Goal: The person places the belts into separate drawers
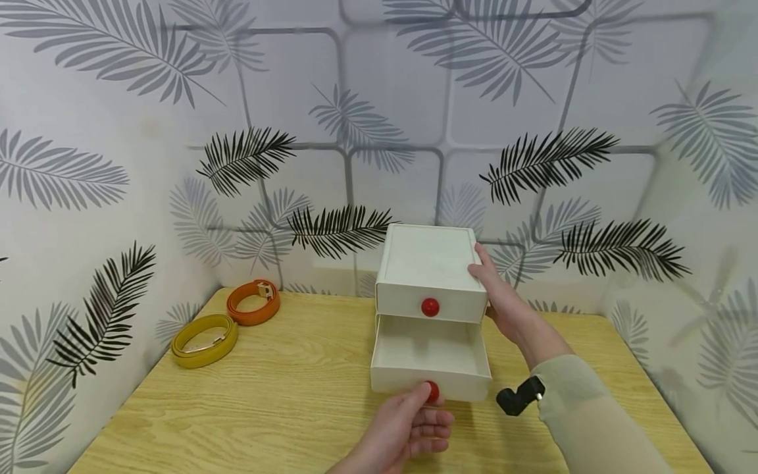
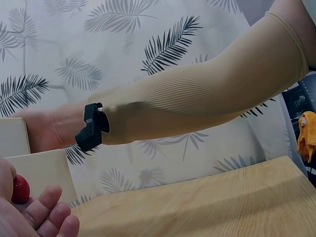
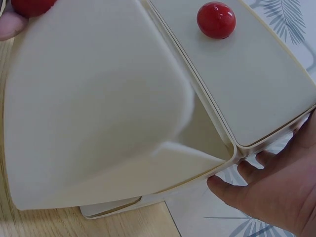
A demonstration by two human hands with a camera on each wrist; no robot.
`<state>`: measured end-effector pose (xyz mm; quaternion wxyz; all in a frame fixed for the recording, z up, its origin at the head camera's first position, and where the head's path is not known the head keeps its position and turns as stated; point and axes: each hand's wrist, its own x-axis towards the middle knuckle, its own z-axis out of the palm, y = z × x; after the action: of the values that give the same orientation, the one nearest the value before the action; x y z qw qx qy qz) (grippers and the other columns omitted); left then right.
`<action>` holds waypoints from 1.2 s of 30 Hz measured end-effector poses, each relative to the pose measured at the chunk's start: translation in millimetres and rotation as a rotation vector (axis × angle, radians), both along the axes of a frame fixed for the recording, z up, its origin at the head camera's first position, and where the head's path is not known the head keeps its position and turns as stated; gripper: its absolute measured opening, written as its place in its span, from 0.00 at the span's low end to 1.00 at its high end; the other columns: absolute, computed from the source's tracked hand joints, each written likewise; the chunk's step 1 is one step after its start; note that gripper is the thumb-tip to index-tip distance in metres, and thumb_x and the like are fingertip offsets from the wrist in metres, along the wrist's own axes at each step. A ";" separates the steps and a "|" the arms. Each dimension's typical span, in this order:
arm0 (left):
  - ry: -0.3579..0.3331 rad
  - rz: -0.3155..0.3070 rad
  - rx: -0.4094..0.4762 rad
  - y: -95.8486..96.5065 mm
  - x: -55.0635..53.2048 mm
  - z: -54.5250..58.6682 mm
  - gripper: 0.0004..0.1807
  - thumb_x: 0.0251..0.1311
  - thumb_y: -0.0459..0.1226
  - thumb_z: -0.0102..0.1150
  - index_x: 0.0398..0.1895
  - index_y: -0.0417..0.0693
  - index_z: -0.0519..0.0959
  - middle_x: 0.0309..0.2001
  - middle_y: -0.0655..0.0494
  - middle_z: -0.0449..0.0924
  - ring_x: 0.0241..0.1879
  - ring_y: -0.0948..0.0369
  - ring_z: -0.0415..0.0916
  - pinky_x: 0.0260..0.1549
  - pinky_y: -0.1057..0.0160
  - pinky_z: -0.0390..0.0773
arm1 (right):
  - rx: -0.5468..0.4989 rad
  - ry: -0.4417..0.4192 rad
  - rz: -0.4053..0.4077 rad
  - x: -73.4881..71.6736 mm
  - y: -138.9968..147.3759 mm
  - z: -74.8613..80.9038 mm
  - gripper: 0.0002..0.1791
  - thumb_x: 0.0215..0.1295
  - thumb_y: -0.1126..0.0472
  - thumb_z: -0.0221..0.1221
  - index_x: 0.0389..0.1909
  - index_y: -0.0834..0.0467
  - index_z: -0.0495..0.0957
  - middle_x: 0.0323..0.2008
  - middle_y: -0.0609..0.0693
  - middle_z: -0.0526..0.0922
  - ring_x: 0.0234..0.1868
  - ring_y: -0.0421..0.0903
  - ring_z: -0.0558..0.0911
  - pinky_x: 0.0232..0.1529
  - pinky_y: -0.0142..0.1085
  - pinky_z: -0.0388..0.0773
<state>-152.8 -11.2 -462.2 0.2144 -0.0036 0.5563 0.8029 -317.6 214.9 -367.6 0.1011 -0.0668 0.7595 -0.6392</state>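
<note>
A small white two-drawer box [image 1: 429,257] stands on the table, its upper drawer [image 1: 403,301] closed and fronted by a red knob [image 1: 430,307]. Below, the lower drawer [image 1: 414,380] is pulled out towards me, showing its inside. My left hand [image 1: 405,428] pinches this drawer's red knob [image 2: 20,189] between thumb and index finger, with the other fingers loosely bent underneath. Against the box's right side lies my right hand [image 1: 506,303], its thumb at the top edge. In the right wrist view the right hand's fingertips [image 3: 219,186] touch the side wall.
At the table's left side lie a rolled yellow belt [image 1: 204,355] and a rolled orange belt [image 1: 260,316], side by side. Leaf-patterned walls [image 1: 391,85] enclose the wooden table [image 1: 284,388] behind and at both sides. A black wrist device [image 1: 521,395] juts from the right sleeve.
</note>
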 end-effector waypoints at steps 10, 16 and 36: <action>0.005 -0.031 -0.015 -6.0 5.0 -1.3 0.25 0.87 0.51 0.50 0.56 0.36 0.81 0.42 0.48 0.91 0.40 0.56 0.87 0.47 0.54 0.91 | -0.004 0.007 0.005 0.2 -0.1 0.4 0.40 0.90 0.40 0.38 0.88 0.26 0.23 0.89 0.47 0.21 0.88 0.60 0.32 0.80 0.76 0.39; -0.017 -0.043 -0.021 -7.8 7.8 -1.0 0.25 0.88 0.52 0.50 0.54 0.38 0.82 0.41 0.49 0.91 0.39 0.57 0.88 0.46 0.54 0.91 | -0.009 0.013 0.008 1.1 0.2 0.5 0.41 0.90 0.40 0.38 0.88 0.27 0.23 0.89 0.47 0.21 0.88 0.59 0.31 0.80 0.75 0.39; -0.013 -0.059 -0.038 -8.7 16.6 -2.1 0.23 0.87 0.50 0.51 0.53 0.37 0.82 0.39 0.48 0.90 0.36 0.57 0.87 0.45 0.55 0.91 | -0.015 0.001 0.006 2.1 -0.7 2.1 0.41 0.90 0.41 0.38 0.88 0.27 0.22 0.89 0.47 0.20 0.88 0.59 0.31 0.81 0.74 0.39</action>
<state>-136.2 -19.9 -464.4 0.2412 0.0035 0.5699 0.7855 -315.5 214.2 -365.5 0.1020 -0.0700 0.7544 -0.6446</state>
